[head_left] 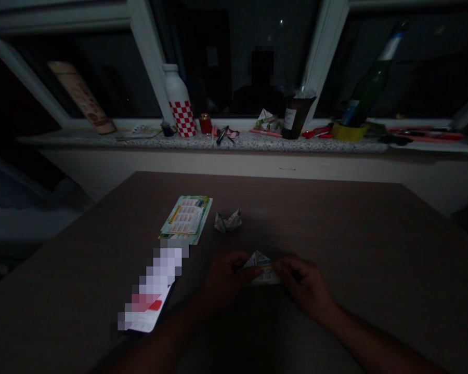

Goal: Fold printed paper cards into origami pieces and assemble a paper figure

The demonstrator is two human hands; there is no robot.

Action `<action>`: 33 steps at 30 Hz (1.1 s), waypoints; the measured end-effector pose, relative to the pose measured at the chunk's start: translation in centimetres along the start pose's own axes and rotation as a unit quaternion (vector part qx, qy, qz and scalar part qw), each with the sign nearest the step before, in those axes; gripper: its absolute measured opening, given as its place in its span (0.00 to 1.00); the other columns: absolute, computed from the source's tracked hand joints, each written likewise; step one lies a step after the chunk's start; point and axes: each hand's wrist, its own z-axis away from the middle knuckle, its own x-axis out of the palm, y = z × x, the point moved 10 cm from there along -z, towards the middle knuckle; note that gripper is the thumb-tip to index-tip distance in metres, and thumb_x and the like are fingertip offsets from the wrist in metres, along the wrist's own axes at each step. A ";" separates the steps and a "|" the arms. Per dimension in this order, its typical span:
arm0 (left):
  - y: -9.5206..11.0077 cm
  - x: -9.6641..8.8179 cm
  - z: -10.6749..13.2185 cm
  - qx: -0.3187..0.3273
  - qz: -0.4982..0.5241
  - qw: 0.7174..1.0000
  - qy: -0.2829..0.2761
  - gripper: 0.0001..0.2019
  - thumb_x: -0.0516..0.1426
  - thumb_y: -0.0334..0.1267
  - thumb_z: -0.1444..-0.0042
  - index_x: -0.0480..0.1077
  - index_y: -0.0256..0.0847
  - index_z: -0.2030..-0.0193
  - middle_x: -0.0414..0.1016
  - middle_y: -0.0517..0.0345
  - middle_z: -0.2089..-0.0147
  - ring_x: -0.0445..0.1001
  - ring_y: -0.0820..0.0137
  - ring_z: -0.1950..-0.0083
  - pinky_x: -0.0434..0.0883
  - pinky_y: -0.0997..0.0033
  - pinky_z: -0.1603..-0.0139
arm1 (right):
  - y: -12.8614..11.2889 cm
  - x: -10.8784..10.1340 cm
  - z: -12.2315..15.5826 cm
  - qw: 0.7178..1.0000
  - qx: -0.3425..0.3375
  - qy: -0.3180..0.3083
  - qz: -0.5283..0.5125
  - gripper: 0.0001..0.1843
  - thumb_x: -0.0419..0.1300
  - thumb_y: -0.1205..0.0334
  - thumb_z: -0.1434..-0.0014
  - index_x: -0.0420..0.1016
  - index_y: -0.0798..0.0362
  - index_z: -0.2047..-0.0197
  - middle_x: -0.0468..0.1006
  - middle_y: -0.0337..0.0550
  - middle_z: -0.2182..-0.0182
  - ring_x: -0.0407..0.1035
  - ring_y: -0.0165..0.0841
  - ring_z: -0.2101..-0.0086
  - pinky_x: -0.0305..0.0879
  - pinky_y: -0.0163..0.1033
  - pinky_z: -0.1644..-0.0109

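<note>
A folded piece of printed paper [262, 274] with a pointed top is held low over the table between my two hands. My left hand [228, 272] pinches its left side, the thumb lying across the front. On the right edge, my right hand [304, 283] grips the paper between thumb and fingers. Just beyond stands a small folded paper figure [228, 221] with two raised points. A stack of printed sheets [185, 218] lies to its left. The light is dim, so the fingers behind the paper are hidden.
A phone with a lit, partly blurred screen [150, 311] lies left of my left arm on the brown table [335, 218]. Along the granite windowsill [140, 139] stand a checkered bottle [181, 104], a dark cup [294, 119], a green bottle [370, 85] and several small items.
</note>
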 end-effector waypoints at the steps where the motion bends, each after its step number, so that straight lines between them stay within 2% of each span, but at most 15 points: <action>1: -0.1 0.1 0.0 -0.004 0.003 1.000 -0.005 0.09 0.62 0.41 0.52 0.74 0.36 0.72 0.74 0.60 0.73 0.70 0.71 0.71 0.63 0.76 0.71 | 0.0 0.0 0.0 1.000 -0.004 -0.001 0.007 0.18 0.52 0.56 0.37 0.69 0.54 0.76 0.66 0.36 0.82 0.61 0.28 0.79 0.57 0.31 0.77; 9: -0.4 0.5 0.0 -0.006 0.027 0.999 -0.024 0.09 0.62 0.40 0.51 0.73 0.35 0.71 0.73 0.60 0.73 0.69 0.72 0.71 0.64 0.75 0.70 | 0.0 0.5 0.3 0.999 -0.014 -0.012 0.032 0.22 0.48 0.56 0.35 0.61 0.53 0.80 0.60 0.34 0.84 0.57 0.26 0.82 0.52 0.31 0.80; 15: -0.9 1.3 -0.1 -0.013 0.051 0.997 -0.055 0.10 0.64 0.40 0.52 0.74 0.37 0.65 0.76 0.58 0.66 0.72 0.69 0.66 0.66 0.73 0.66 | -0.1 0.8 0.3 0.998 -0.028 -0.027 0.049 0.22 0.49 0.57 0.35 0.60 0.52 0.80 0.58 0.33 0.83 0.55 0.26 0.81 0.51 0.32 0.79; 21: -0.7 1.7 0.0 -0.014 0.041 0.997 -0.062 0.11 0.65 0.38 0.54 0.73 0.37 0.65 0.74 0.61 0.69 0.71 0.71 0.68 0.65 0.76 0.68 | -0.6 1.2 0.3 0.996 -0.043 -0.051 0.061 0.22 0.48 0.58 0.35 0.59 0.52 0.81 0.55 0.32 0.85 0.53 0.25 0.82 0.49 0.32 0.79; 28: -0.6 1.5 0.1 0.001 -0.004 0.998 -0.057 0.16 0.65 0.42 0.55 0.73 0.38 0.60 0.75 0.60 0.66 0.72 0.69 0.65 0.66 0.74 0.65 | -0.7 2.2 0.6 0.993 -0.039 -0.098 0.047 0.22 0.47 0.56 0.35 0.59 0.53 0.81 0.55 0.31 0.84 0.54 0.25 0.82 0.48 0.32 0.78; 33: -0.4 1.6 0.1 0.004 -0.029 0.998 -0.060 0.14 0.65 0.41 0.54 0.73 0.38 0.60 0.75 0.59 0.65 0.71 0.69 0.64 0.66 0.74 0.65 | -0.3 2.6 0.7 0.992 -0.035 -0.112 0.046 0.23 0.47 0.55 0.35 0.59 0.53 0.81 0.55 0.31 0.84 0.54 0.25 0.82 0.48 0.32 0.78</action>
